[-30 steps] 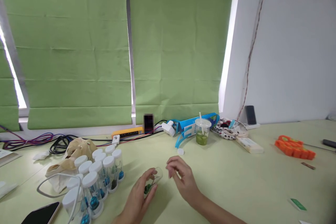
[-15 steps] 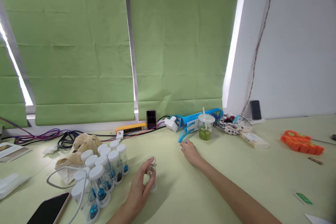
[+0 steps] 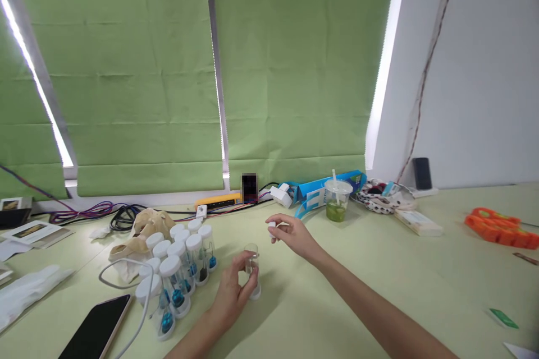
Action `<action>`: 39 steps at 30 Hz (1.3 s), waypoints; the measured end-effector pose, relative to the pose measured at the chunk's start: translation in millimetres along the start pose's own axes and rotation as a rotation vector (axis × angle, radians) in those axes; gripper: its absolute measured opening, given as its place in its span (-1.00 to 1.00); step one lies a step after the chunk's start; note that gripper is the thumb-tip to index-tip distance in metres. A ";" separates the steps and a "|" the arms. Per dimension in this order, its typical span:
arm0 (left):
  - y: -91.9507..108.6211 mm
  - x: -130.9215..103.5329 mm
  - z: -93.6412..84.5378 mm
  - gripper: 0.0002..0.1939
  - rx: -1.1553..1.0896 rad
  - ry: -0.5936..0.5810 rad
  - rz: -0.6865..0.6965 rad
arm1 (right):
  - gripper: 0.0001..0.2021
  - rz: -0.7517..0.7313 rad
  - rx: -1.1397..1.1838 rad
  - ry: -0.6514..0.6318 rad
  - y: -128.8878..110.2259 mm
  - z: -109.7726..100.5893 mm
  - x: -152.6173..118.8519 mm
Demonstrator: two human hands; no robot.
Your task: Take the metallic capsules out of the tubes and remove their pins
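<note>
My left hand (image 3: 231, 290) grips a clear vial (image 3: 251, 248) that stands upright on the table with its top uncovered. A white base shows at the vial's foot. Pinched between the fingers of my right hand (image 3: 298, 236) is a white cap (image 3: 272, 227), held above the table to the right of the vial and apart from it. Left of my left hand stands a cluster of capped clear vials (image 3: 194, 244), several of them with shiny blue pieces inside. One vial in the cluster holds something dark.
A phone (image 3: 96, 325) and a pale cable (image 3: 143, 314) lie at front left. Behind are a beige cloth (image 3: 152, 221), a yellow power strip (image 3: 217, 202) and a plastic cup (image 3: 336, 210) of green drink. An orange object (image 3: 499, 228) lies at right.
My right hand has come back from beside the blue strap toward the vial, now with the white cap in its fingers. My left hand keeps its grip on the vial. The view has shifted slightly left.
</note>
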State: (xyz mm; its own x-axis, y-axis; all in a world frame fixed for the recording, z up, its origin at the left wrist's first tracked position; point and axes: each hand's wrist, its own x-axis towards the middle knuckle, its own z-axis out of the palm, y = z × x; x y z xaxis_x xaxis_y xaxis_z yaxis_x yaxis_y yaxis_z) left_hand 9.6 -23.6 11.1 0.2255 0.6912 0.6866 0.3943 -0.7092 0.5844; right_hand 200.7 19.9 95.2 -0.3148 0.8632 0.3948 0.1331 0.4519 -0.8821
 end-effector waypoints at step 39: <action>18.5 7.9 -6.0 -0.61 -0.148 0.026 0.029 | -0.90 -0.204 -0.036 -0.084 -17.3 41.1 -25.0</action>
State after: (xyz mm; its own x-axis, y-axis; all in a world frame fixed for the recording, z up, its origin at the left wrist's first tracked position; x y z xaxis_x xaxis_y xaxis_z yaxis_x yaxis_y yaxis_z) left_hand 13.3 -32.2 29.9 0.2106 0.6674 0.7143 0.2516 -0.7431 0.6201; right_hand 167.6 -18.8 90.0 -0.4160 0.7318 0.5397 0.0917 0.6243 -0.7758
